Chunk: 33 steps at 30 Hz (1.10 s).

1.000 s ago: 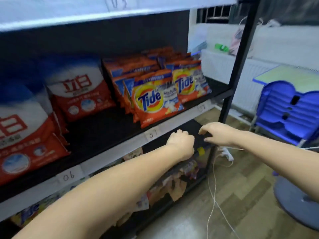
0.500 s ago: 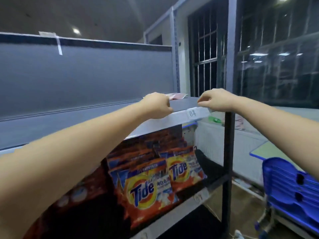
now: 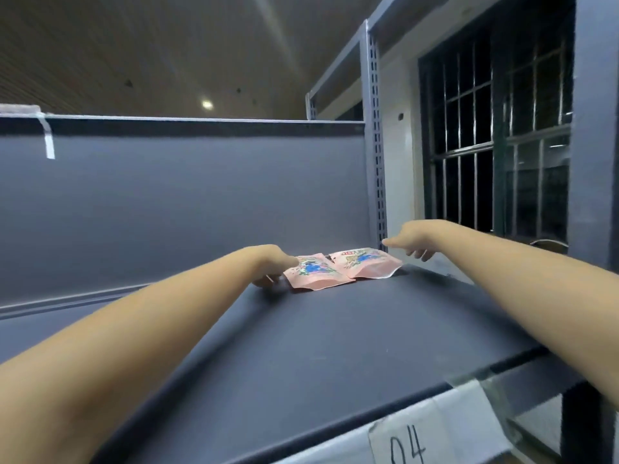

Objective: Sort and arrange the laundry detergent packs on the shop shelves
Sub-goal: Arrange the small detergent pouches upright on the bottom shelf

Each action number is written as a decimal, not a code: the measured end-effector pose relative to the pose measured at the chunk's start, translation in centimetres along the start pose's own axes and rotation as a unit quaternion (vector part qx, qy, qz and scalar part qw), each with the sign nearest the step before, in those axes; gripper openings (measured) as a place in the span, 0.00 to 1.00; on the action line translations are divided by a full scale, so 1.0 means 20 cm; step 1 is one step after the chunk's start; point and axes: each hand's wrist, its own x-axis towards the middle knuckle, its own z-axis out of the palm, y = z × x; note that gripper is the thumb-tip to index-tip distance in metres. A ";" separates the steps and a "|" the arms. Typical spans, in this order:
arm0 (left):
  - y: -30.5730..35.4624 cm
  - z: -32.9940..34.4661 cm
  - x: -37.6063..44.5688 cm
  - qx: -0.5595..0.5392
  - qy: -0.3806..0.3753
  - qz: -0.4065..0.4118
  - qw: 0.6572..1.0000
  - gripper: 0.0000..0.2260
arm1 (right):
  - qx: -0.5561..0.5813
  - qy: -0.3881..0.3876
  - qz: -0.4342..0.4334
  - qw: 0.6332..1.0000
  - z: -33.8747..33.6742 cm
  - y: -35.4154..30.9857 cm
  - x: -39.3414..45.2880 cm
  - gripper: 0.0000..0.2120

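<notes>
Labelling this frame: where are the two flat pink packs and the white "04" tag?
Left flat pink pack [image 3: 315,274]: head view, printed face.
Right flat pink pack [image 3: 366,263]: head view, printed face.
White "04" tag [image 3: 410,445]: head view, on the digits.

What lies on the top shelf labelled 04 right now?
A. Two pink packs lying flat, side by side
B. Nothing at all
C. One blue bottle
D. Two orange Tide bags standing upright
A: two pink packs lie flat side by side on the shelf, between the hands.
</notes>
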 end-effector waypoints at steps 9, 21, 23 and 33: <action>0.07 0.08 0.21 -0.262 -0.018 -0.102 0.960 0.12 | 0.185 -0.151 0.051 0.970 0.09 -0.03 0.36 0.15; -0.13 -0.21 -0.30 -0.463 0.017 0.076 0.883 0.09 | 0.503 -0.051 -0.130 0.853 0.02 -0.21 -0.28 0.08; -0.25 -0.31 -0.46 -0.474 0.034 0.099 0.874 0.06 | 0.546 -0.031 -0.161 0.822 0.03 -0.25 -0.47 0.09; -0.86 -0.55 -1.51 -0.571 0.101 0.200 0.790 0.06 | 0.643 0.008 -0.278 0.714 0.37 -0.52 -1.60 0.08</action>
